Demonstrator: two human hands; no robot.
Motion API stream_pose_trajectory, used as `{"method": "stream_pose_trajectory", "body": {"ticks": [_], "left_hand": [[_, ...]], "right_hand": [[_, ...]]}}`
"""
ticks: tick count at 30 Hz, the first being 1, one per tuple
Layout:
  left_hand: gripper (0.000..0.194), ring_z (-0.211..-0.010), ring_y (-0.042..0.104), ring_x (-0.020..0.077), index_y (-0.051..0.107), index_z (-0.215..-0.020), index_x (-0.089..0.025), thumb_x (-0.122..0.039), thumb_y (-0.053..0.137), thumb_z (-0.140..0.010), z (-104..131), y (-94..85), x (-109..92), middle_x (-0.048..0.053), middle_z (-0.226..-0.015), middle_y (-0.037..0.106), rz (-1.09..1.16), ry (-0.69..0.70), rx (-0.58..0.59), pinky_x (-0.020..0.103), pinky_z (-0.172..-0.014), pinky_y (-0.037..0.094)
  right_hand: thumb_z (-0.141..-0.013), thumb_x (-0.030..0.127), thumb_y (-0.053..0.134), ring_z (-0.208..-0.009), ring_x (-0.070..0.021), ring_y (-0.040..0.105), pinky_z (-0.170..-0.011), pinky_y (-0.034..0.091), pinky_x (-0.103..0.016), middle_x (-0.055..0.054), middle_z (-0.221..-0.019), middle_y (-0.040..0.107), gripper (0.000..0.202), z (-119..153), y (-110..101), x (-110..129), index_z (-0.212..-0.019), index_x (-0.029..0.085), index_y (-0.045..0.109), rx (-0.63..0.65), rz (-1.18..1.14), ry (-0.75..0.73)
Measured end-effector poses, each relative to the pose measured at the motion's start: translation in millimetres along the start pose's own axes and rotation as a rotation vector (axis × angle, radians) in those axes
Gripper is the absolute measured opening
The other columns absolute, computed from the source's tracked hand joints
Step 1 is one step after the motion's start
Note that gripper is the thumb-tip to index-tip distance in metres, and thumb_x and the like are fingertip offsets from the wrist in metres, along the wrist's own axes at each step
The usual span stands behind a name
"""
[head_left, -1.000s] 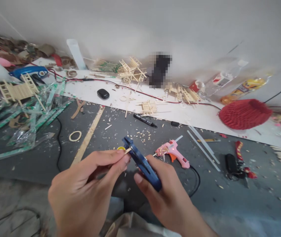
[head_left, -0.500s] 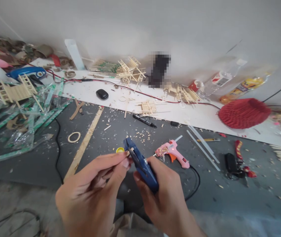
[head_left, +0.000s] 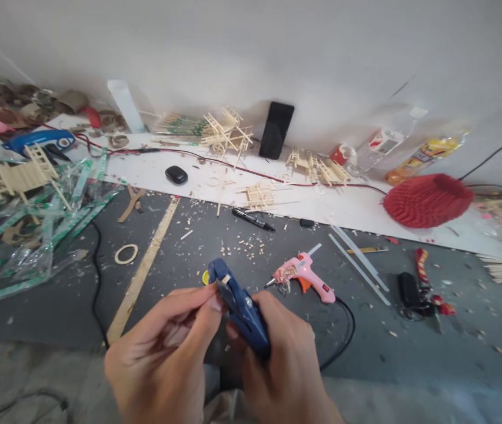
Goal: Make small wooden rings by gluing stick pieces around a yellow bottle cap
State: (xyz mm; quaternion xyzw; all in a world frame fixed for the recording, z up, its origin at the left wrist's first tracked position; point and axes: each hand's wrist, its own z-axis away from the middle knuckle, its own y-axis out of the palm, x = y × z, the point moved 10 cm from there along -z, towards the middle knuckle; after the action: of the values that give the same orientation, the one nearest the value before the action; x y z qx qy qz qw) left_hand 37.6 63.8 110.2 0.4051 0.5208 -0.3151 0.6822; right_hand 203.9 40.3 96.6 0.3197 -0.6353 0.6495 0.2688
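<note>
My right hand is wrapped round a dark blue hand cutter, its jaws pointing up and to the left. At those jaws, a small pale piece of wood shows. My left hand is closed in a pinch, thumb and forefinger touching the side of the cutter's head. What the pinch holds looks like a thin wooden stick, mostly hidden by the fingers. Behind the cutter's tip a yellow ring-shaped thing is partly covered. Small wood offcuts lie scattered beyond the hands.
A pink glue gun lies to the right, its black cord running towards me. Farther back are a black marker, small stick-built frames and a leaning phone. Keys, glue sticks and a wooden ring surround the work area.
Both hands and the cutter have shifted slightly left and down in view. The wood piece now shows more clearly in the jaws. The glue gun stays on the table.
</note>
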Motion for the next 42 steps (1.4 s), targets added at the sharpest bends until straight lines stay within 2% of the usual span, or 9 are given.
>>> {"method": "stream_pose_trajectory", "body": {"ticks": [9, 13, 16, 24, 28, 31, 33, 38, 42], "left_hand": [[0.018, -0.064, 0.077, 0.0146, 0.087, -0.074, -0.032, -0.017, 0.095, -0.067, 2, -5.8, 5, -0.005, -0.061, 0.075, -0.015, -0.007, -0.011, 0.018, -0.067, 0.068], [0.021, -0.066, 0.079, 0.0161, 0.087, -0.073, -0.033, -0.016, 0.096, -0.065, 1, -5.4, 3, -0.005, -0.067, 0.079, -0.033, -0.002, -0.020, 0.017, -0.062, 0.067], [0.023, -0.065, 0.079, 0.0157, 0.087, -0.071, -0.034, -0.015, 0.096, -0.063, 0, -4.1, 1, -0.005, -0.070, 0.082, -0.045, 0.006, -0.030, 0.018, -0.065, 0.068], [0.021, -0.066, 0.080, 0.0145, 0.088, -0.075, -0.035, -0.018, 0.095, -0.067, 2, -8.6, 7, -0.006, -0.069, 0.081, -0.088, 0.001, -0.072, 0.016, -0.066, 0.067], [0.015, -0.051, 0.071, 0.0120, 0.087, -0.075, -0.032, -0.022, 0.096, -0.069, 3, -11.7, 10, -0.007, -0.057, 0.073, -0.123, -0.026, -0.107, 0.017, -0.058, 0.066], [0.012, -0.042, 0.061, 0.0078, 0.087, -0.076, -0.031, -0.027, 0.097, -0.071, 4, -13.5, 8, -0.007, -0.060, 0.075, -0.130, -0.022, -0.125, 0.012, -0.042, 0.055], [0.010, -0.043, 0.063, 0.0086, 0.086, -0.075, -0.031, -0.029, 0.096, -0.073, 4, -13.9, 7, -0.007, -0.060, 0.074, -0.125, -0.015, -0.123, 0.011, -0.037, 0.050], [0.011, -0.054, 0.074, 0.0135, 0.086, -0.081, -0.030, -0.027, 0.095, -0.075, 4, -17.6, 9, -0.006, -0.067, 0.079, -0.137, 0.005, -0.126, 0.015, -0.046, 0.059], [0.008, -0.065, 0.079, 0.0155, 0.085, -0.083, -0.028, -0.023, 0.089, -0.081, -1, -12.0, 13, -0.003, -0.074, 0.083, -0.154, 0.008, -0.050, 0.017, -0.059, 0.065]], "right_hand": [[-0.101, 0.037, 0.056, -0.068, -0.0211, 0.060, -0.060, 0.042, -0.032, -0.002, -0.086, 0.067, 0.014, 1, 1, 1, -0.097, 0.024, 0.059, 0.011, -0.036, 0.015], [-0.101, 0.038, 0.056, -0.063, -0.0184, 0.056, -0.058, 0.038, -0.030, -0.001, -0.084, 0.068, 0.017, 0, 0, 3, -0.091, 0.025, 0.056, 0.020, -0.005, 0.016], [-0.101, 0.036, 0.055, -0.059, -0.0169, 0.053, -0.056, 0.036, -0.031, 0.000, -0.079, 0.065, 0.018, 0, 0, 3, -0.087, 0.025, 0.051, 0.016, 0.014, 0.018], [-0.106, 0.046, 0.052, -0.064, -0.0189, 0.058, -0.058, 0.036, -0.031, -0.003, -0.088, 0.070, 0.026, 2, 4, 1, -0.092, 0.024, 0.055, 0.027, 0.017, 0.051], [-0.105, 0.047, 0.053, -0.069, -0.0210, 0.061, -0.061, 0.037, -0.032, -0.004, -0.092, 0.071, 0.025, 2, 6, -1, -0.096, 0.024, 0.057, 0.052, 0.006, 0.078], [-0.106, 0.049, 0.052, -0.069, -0.0216, 0.062, -0.062, 0.038, -0.033, -0.004, -0.090, 0.070, 0.027, 1, 6, 0, -0.095, 0.024, 0.057, 0.051, 0.003, 0.081], [-0.106, 0.049, 0.051, -0.069, -0.0214, 0.062, -0.062, 0.039, -0.033, -0.004, -0.091, 0.070, 0.027, 1, 6, 1, -0.095, 0.024, 0.057, 0.052, -0.001, 0.078], [-0.106, 0.047, 0.053, -0.066, -0.0200, 0.061, -0.060, 0.037, -0.033, -0.003, -0.088, 0.071, 0.027, 1, 4, 3, -0.092, 0.024, 0.055, 0.046, 0.016, 0.073], [-0.106, 0.045, 0.051, -0.062, -0.0193, 0.061, -0.057, 0.035, -0.033, -0.002, -0.082, 0.070, 0.027, 0, 5, 2, -0.089, 0.025, 0.054, 0.019, 0.055, 0.053]]}}
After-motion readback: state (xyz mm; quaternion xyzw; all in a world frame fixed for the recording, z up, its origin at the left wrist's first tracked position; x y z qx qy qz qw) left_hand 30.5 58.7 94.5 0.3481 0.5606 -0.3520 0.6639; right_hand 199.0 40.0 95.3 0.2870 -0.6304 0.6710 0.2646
